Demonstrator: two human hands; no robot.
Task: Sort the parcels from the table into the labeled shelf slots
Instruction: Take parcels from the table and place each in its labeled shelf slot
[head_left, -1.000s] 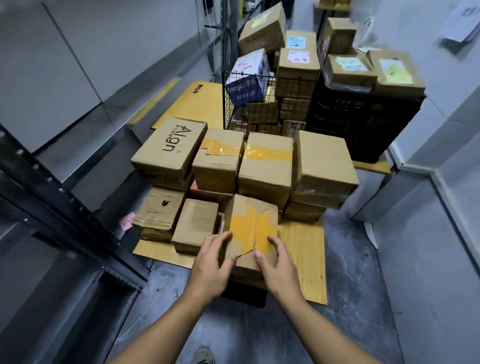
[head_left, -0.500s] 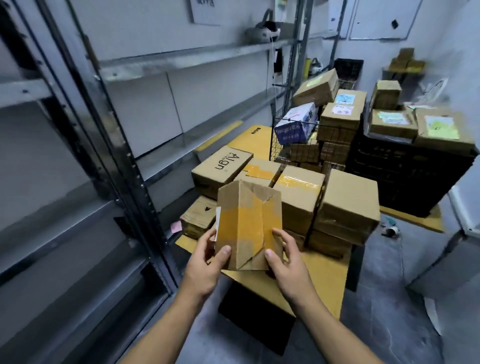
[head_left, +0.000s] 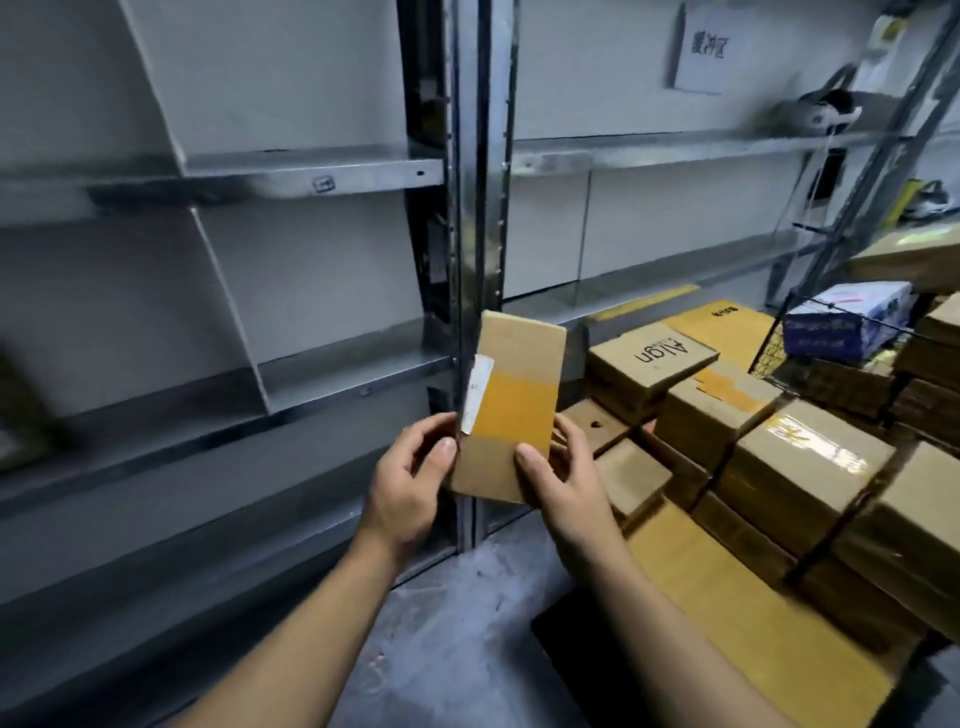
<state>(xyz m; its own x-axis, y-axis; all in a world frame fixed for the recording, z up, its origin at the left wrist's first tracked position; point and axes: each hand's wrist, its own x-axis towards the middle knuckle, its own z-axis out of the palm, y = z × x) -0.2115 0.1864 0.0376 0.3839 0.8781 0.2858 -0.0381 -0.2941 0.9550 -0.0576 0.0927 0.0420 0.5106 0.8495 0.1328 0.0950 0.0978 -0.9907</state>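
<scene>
Since 0.5 s ago the parcel (head_left: 511, 410) has swung left, away from the stacked boxes (head_left: 789, 457) on the counter (head_left: 727, 618). It now stands upright before the shelf (head_left: 343, 371) post. The left grip (head_left: 410, 483) and right grip (head_left: 561, 478) both clasp its lower sides, thumbs in front.

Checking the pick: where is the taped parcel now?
Head view, centre: the taped parcel is held upright between the left hand and right hand, before the shelf post, left of the stacked boxes.

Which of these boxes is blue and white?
The blue-and-white box in the wire basket at far right; the stacked boxes beside it are plain brown cardboard.
</scene>
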